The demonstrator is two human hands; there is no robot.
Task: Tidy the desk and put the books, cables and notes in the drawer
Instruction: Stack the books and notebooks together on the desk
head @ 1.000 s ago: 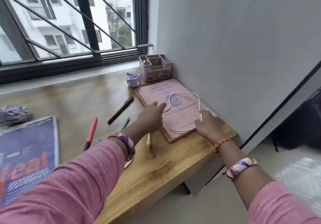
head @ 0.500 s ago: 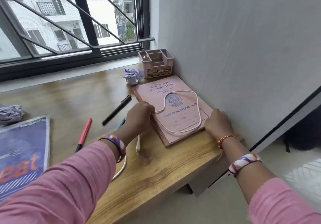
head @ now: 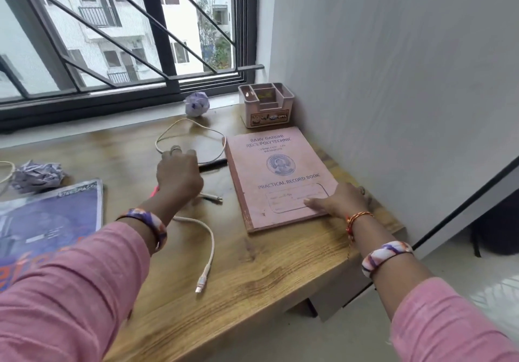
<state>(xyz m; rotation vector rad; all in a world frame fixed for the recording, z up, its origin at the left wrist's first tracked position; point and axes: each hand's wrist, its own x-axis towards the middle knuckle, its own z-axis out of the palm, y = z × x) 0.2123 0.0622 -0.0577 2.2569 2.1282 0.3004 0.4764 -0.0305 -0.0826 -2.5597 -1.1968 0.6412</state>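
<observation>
A pink "Practical Record Book" (head: 276, 176) lies flat on the wooden desk (head: 266, 272) by the right wall. My right hand (head: 339, 200) rests on its near right corner, thumb laid across the cover. A white cable (head: 209, 238) lies on the desk to the left of the book. Its loop spreads toward the window and one plug end points at the front edge. My left hand (head: 178, 173) grips the cable at the near side of the loop, fingers curled over it.
A pink pen holder (head: 265, 106) stands in the back corner. Crumpled paper balls lie by the window sill (head: 196, 103) and at far left (head: 36, 175). A blue magazine (head: 50, 215) lies at left. A black pen (head: 214, 163) and a red pen (head: 154, 192) are partly hidden by my left hand.
The cable lay looped on the book's cover; my left hand has pulled it off to the left onto the desk. My right hand stayed at the book's corner.
</observation>
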